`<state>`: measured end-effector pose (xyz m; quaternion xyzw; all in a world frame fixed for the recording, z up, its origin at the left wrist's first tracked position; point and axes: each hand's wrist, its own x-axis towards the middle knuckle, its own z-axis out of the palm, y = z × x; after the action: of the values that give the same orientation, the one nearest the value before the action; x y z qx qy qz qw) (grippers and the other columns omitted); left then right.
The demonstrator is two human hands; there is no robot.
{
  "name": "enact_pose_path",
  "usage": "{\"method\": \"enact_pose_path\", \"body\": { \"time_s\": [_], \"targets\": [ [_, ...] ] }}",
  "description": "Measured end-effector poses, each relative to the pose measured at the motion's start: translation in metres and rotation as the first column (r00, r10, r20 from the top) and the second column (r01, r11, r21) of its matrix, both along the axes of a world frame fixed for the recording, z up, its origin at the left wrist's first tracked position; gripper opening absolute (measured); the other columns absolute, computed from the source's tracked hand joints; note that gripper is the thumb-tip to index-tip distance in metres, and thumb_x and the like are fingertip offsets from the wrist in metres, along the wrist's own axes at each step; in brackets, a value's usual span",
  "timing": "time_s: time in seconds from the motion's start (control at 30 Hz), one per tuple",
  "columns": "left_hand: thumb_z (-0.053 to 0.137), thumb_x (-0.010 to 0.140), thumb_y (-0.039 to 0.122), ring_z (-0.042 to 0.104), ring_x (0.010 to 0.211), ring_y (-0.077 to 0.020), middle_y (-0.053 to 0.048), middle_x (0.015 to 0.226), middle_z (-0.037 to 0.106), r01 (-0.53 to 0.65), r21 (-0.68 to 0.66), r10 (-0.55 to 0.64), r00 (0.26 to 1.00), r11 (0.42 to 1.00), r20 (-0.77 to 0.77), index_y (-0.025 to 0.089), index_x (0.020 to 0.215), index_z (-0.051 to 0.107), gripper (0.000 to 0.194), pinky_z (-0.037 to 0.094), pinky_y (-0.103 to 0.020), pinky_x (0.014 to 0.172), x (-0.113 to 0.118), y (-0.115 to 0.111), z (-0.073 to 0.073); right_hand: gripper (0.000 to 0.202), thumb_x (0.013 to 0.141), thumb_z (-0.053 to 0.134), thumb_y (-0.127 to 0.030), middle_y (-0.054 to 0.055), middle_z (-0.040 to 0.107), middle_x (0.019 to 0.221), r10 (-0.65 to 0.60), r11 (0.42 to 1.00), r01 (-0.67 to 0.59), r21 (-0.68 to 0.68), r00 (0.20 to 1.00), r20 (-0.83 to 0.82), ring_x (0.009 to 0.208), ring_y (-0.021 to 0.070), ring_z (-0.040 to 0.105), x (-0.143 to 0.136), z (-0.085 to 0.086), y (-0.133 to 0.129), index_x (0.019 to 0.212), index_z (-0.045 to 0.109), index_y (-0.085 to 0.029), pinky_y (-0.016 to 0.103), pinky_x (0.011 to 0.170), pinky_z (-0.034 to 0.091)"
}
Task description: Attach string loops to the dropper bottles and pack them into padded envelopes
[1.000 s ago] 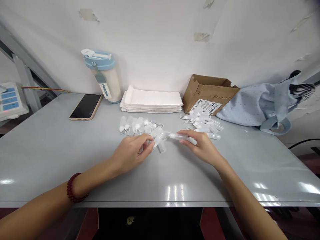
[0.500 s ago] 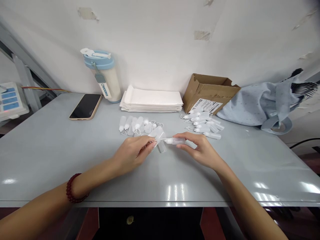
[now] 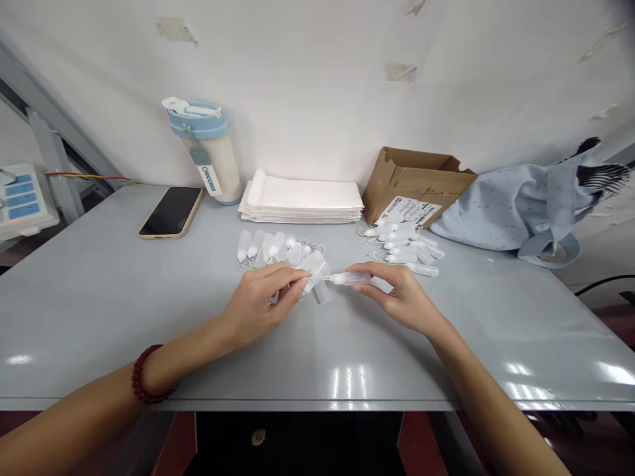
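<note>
The right hand pinches a small bottle over the counter. The left hand grips its string.

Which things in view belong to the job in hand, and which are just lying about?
In the job, it seems:
small bottle, gripped by the right hand
left bottle pile, beside the left hand
right bottle pile

Apparently just lying about, untouched:
phone
tumbler
white stack
cardboard box
blue bag

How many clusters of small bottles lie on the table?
2: one cluster just beyond the left hand, another cluster in front of the cardboard box. The left hand may hide some bottles.
</note>
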<state>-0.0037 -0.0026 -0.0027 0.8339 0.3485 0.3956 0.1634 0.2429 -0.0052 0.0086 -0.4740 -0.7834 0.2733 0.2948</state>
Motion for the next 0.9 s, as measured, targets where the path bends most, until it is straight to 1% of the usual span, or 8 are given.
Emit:
{"method": "enact_pose_path", "body": {
  "time_s": [0.1,0.2,0.3,0.4,0.53,0.73,0.9],
  "targets": [
    [0.051,0.087,0.015,0.044,0.053,-0.0079,0.001,0.063,0.058,0.006,-0.058,-0.004,1.000,0.998,0.023,0.015,0.086,0.065,0.014,0.039,-0.020,0.054,0.000,0.000,0.004,0.021,0.084,0.059,-0.024,0.003,0.070,0.102,0.013,0.999,-0.014,-0.032,1.000,-0.025,0.094,0.0216,0.064,-0.001,0.002,-0.001,0.103,0.066,-0.022,0.035,0.082,0.052],
    [0.052,0.086,0.016,0.045,0.053,-0.0076,0.002,0.062,0.058,0.025,-0.167,-0.022,1.000,0.986,0.022,0.015,0.080,0.066,0.015,0.039,-0.020,0.054,-0.001,-0.001,0.007,0.020,0.083,0.061,-0.027,0.002,0.070,0.102,0.021,0.997,-0.025,-0.074,0.999,-0.047,0.095,0.0214,0.064,-0.002,0.003,-0.002,0.102,0.067,-0.022,0.034,0.082,0.051],
    [0.053,0.087,0.019,0.049,0.055,-0.0080,0.001,0.064,0.060,0.043,-0.276,-0.037,0.999,0.960,0.030,0.016,0.081,0.068,0.017,0.040,-0.020,0.055,-0.001,-0.002,0.008,0.021,0.083,0.062,-0.028,0.002,0.070,0.102,0.032,0.993,-0.040,-0.115,0.997,-0.065,0.095,0.0220,0.064,-0.003,0.004,-0.004,0.102,0.067,-0.023,0.035,0.082,0.051],
    [0.052,0.087,0.021,0.050,0.055,-0.0084,0.001,0.065,0.061,0.049,-0.336,-0.038,0.999,0.941,0.039,0.016,0.083,0.069,0.019,0.040,-0.020,0.054,-0.001,-0.002,0.008,0.022,0.083,0.063,-0.029,0.003,0.070,0.102,0.040,0.990,-0.050,-0.133,0.996,-0.073,0.095,0.0223,0.064,-0.005,0.005,-0.006,0.103,0.067,-0.022,0.035,0.081,0.052],
    [0.051,0.088,0.021,0.049,0.054,-0.0085,0.001,0.062,0.059,0.060,-0.368,-0.049,0.998,0.928,0.039,0.016,0.083,0.070,0.020,0.039,-0.020,0.053,-0.001,-0.001,0.009,0.022,0.084,0.061,-0.029,0.003,0.071,0.102,0.067,0.987,-0.076,-0.140,0.995,-0.069,0.094,0.0225,0.065,-0.008,0.006,-0.008,0.104,0.068,-0.023,0.034,0.079,0.053],
    [0.050,0.088,0.021,0.049,0.055,-0.0086,0.001,0.062,0.058,0.072,-0.380,-0.066,0.997,0.922,0.031,0.016,0.079,0.068,0.022,0.040,-0.021,0.054,-0.001,-0.002,0.008,0.021,0.084,0.060,-0.027,0.002,0.071,0.101,0.084,0.986,-0.093,-0.139,0.994,-0.066,0.091,0.0212,0.065,-0.011,0.006,-0.009,0.104,0.068,-0.023,0.032,0.076,0.053],
    [0.049,0.088,0.022,0.048,0.053,-0.0084,0.001,0.061,0.058,0.072,-0.379,-0.064,0.997,0.922,0.033,0.015,0.077,0.067,0.023,0.039,-0.020,0.052,-0.001,-0.002,0.009,0.023,0.084,0.061,-0.030,0.003,0.071,0.101,0.068,0.988,-0.076,-0.134,0.996,-0.063,0.092,0.0218,0.066,-0.010,0.007,-0.009,0.105,0.068,-0.023,0.032,0.076,0.054]
  ]
}}
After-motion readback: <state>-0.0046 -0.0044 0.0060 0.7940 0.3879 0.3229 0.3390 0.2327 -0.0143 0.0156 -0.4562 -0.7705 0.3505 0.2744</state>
